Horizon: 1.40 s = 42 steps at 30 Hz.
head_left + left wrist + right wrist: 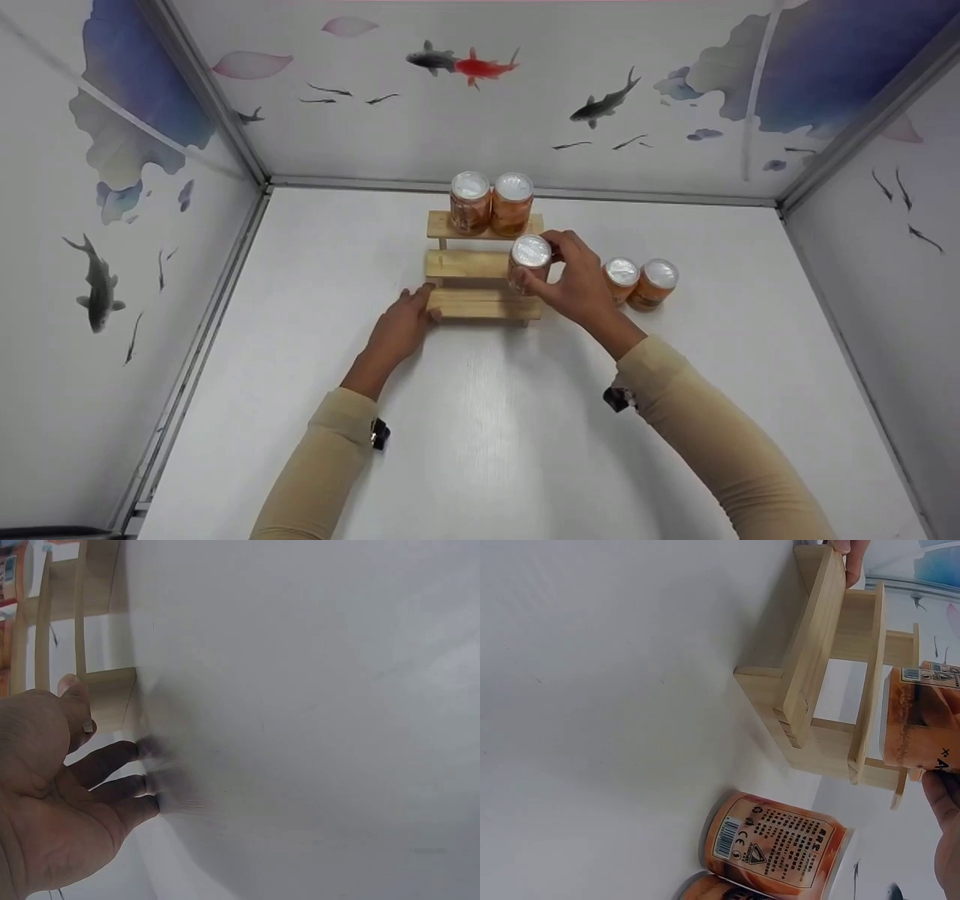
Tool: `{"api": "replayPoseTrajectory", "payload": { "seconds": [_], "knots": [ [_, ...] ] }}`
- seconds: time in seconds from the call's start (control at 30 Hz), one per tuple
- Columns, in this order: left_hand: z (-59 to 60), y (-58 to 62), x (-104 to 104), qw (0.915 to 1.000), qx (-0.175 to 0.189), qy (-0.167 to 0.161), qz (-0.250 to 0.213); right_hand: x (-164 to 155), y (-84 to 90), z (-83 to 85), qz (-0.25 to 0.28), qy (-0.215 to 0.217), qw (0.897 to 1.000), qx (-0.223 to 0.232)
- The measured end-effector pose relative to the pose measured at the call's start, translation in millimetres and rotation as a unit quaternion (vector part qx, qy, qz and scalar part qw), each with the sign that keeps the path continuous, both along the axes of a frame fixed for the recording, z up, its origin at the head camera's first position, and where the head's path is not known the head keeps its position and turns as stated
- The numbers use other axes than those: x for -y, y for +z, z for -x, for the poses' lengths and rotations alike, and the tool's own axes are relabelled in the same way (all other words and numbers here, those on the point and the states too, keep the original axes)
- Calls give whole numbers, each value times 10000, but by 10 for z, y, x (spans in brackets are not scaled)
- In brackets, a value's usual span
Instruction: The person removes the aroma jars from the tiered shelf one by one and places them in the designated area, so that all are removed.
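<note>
We look down on a smooth white tabletop [480, 435] boxed in by white walls painted with fish and blue leaves. At its middle stands a small three-step rack [469, 264] of pale, unfinished wood, its slats flat and square-edged (the right wrist view shows the open frame beneath the steps). Our right hand [576, 279] curls its fingers round the held can [529, 262], a cylinder with an orange printed label and a silvery, slightly glossy round lid, at the right end of the middle step; whether its base touches the wood we cannot tell, since the hand covers the lower part. In the right wrist view this can is cut off at the frame's edge. Our left hand [401, 326] rests with relaxed, nearly straight fingers on the tabletop, fingertips against the left end of the lowest step, gripping nothing; in the left wrist view the fingertips [146, 776] are blurred. Two top cans [491, 202] of the same kind stand upright and touching on the highest step. Two more, the side cans [641, 281], stand on the tabletop just right of the rack, touching each other, partly hidden behind our right hand. Both arms wear beige sleeves.
</note>
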<state>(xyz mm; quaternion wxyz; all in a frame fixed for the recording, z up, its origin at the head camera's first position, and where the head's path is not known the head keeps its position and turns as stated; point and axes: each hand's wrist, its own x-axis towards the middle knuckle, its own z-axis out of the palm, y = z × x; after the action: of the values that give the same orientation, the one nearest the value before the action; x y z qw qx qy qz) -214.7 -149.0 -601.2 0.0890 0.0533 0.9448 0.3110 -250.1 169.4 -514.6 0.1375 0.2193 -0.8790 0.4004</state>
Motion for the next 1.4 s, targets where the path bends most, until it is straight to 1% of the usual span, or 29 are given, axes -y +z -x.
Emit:
{"api": "replayPoseTrajectory", "payload": {
  "seconds": [0.07, 0.17, 0.2, 0.23, 0.4, 0.47, 0.57, 0.63, 0.67, 0.7, 0.83, 0.87, 0.9, 0.93, 0.97, 1.0, 1.07, 1.13, 1.17, 1.2, 1.23, 1.3, 1.37, 1.4],
  "knots": [
    [-35, 84, -21, 10000, 94, -2, 17, -21, -6, -18, -14, -36, 10000, -43],
    [-24, 57, -16, 9999, 94, 8, 116, -59, -28, -38, 24, -16, 9998, -178],
    [-9, 12, -6, 9999, 54, 8, 128, -73, -41, -42, 62, 2, 9998, -211],
    [2, -9, 1, 9999, 54, 4, 121, -87, -50, -46, 98, 26, 9997, -234],
    [112, -277, 65, 9999, -113, -24, 20, -157, -93, -70, 170, -30, 9996, -217],
    [158, -362, 78, 9999, -136, -40, 40, -184, -100, -87, 147, -63, 9997, -203],
    [202, -435, 92, 9999, -130, -51, 73, -218, -110, -111, 140, -68, 9997, -189],
    [200, -425, 90, 9999, -135, -55, 67, -236, -113, -127, 152, -65, 9997, -176],
    [185, -380, 85, 9999, -98, -64, 84, -246, -116, -134, 146, -65, 9997, -169],
    [172, -367, 83, 9998, -171, -57, 81, -257, -122, -139, 135, -66, 9997, -169],
    [43, -59, 9, 9999, 53, 6, 99, -296, -128, -177, 56, -79, 9999, -116],
    [43, -51, 10, 9999, 96, -2, 110, -308, -133, -185, 38, -81, 9999, -91],
    [55, -87, 15, 9999, 84, 5, 94, -318, -137, -194, 25, -81, 9999, -81],
    [31, -42, 17, 9999, 129, -31, 95, -326, -139, -204, 13, -81, 9999, -70],
    [51, -113, 35, 9999, 30, -54, 112, -335, -144, -211, 8, -79, 9999, -63],
    [59, -132, 46, 10000, 15, -67, 70, -345, -150, -218, 9, -84, 9999, -57],
    [105, -282, 90, 9996, -226, -154, 48, -367, -162, -232, -22, -83, 9999, -95],
    [68, -202, 75, 9995, -252, -171, 19, -388, -173, -249, -52, -88, 9999, -132],
    [99, -263, 75, 9994, -310, -148, 22, -402, -182, -258, -83, -94, 9998, -155],
    [86, -222, 68, 9996, -264, -138, -22, -416, -193, -267, -127, -98, 9997, -186],
    [93, -246, 73, 9994, -305, -147, -18, -432, -203, -276, -175, -97, 9996, -222],
    [114, -266, 77, 9996, -253, -122, -31, -460, -226, -292, -217, -83, 9994, -270],
    [159, -387, 98, 9994, -330, -130, -11, -490, -249, -305, -250, -68, 9992, -319],
    [163, -400, 107, 9995, -295, -136, -43, -504, -259, -311, -247, -53, 9991, -339]
  ]
}}
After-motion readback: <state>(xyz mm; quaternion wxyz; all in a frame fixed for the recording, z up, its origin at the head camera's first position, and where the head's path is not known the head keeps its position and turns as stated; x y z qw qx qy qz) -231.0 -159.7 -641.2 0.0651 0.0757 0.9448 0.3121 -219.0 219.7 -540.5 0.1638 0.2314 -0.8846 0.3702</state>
